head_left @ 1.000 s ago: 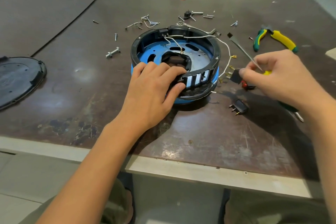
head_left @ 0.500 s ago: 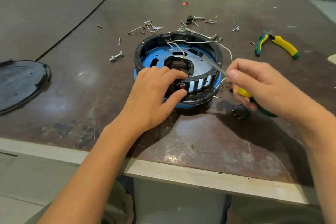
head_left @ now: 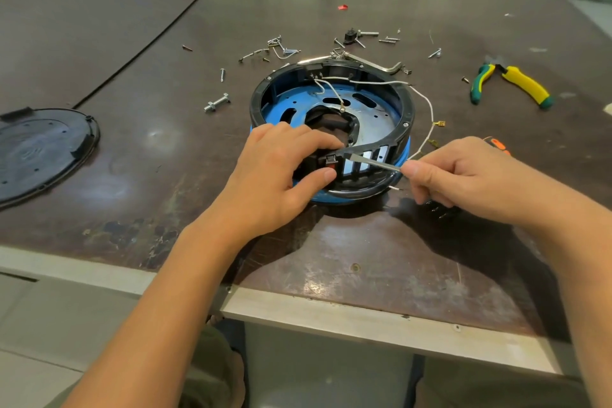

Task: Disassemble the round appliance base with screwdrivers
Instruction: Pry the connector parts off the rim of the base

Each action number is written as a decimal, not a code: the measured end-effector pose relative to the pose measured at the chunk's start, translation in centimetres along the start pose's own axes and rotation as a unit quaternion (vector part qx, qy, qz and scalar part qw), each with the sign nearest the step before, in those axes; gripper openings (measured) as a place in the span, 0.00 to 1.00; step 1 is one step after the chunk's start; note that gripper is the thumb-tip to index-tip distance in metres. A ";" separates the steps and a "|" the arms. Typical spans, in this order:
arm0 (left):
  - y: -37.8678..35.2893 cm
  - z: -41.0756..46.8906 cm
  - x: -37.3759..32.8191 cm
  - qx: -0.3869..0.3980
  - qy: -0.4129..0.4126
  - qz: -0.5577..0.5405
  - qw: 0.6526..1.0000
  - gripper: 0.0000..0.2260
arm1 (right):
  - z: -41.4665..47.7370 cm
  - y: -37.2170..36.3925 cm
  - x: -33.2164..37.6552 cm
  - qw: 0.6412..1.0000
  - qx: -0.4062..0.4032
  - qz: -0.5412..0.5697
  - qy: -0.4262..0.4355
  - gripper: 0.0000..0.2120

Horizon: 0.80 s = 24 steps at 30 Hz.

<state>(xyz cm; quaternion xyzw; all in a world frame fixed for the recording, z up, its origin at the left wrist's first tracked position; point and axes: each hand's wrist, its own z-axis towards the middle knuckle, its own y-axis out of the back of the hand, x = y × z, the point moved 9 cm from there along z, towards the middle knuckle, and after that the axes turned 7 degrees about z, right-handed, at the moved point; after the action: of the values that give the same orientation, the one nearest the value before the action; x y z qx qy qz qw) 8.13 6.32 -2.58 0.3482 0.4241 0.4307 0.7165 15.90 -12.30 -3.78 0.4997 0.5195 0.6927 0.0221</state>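
Note:
The round appliance base (head_left: pixel 402 109), a black ring over a blue plate, lies on the brown table (head_left: pixel 364 258) with white wires trailing from it. My left hand (head_left: pixel 278 175) grips its near rim, fingers over the top and thumb on the outer wall beside a small red part. My right hand (head_left: pixel 463 175) holds a flat-blade screwdriver (head_left: pixel 367 162); its handle is hidden in my palm. The blade tip lies against the ring's near wall, right next to my left thumb.
Loose screws and a bolt (head_left: pixel 217 102) lie scattered behind the base. Green-and-yellow pliers (head_left: pixel 516 84) rest at the right. A black round cover (head_left: pixel 39 152) sits at the far left. An orange-tipped tool (head_left: pixel 496 144) peeks out behind my right hand. The table's metal edge runs close to me.
My right hand has swung the screwdriver from pointing up and away on the right to lying low, tip brought against the base's near wall. My left hand kept its grip.

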 end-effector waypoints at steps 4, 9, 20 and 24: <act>-0.1 -0.1 0.1 0.001 -0.001 0.006 1.000 0.16 | -0.1 0.6 0.4 0.998 -0.031 -0.048 0.000 0.28; -0.2 -0.1 0.0 0.002 -0.005 0.007 1.000 0.17 | 0.0 0.6 1.2 0.993 -0.066 -0.096 0.031 0.34; -0.6 -0.1 -0.5 -0.008 -0.023 0.017 1.000 0.19 | 0.5 -0.1 0.2 0.998 -0.037 -0.052 -0.013 0.34; -0.6 -0.1 -0.6 -0.010 -0.030 0.028 0.999 0.21 | 0.8 -1.1 -0.8 0.998 0.008 0.022 -0.051 0.28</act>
<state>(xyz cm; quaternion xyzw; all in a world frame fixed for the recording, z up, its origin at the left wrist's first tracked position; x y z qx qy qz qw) 8.03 5.50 -2.99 0.3659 0.3882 0.4437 0.7201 16.38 -11.67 -5.20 0.5463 0.5120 0.6622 0.0291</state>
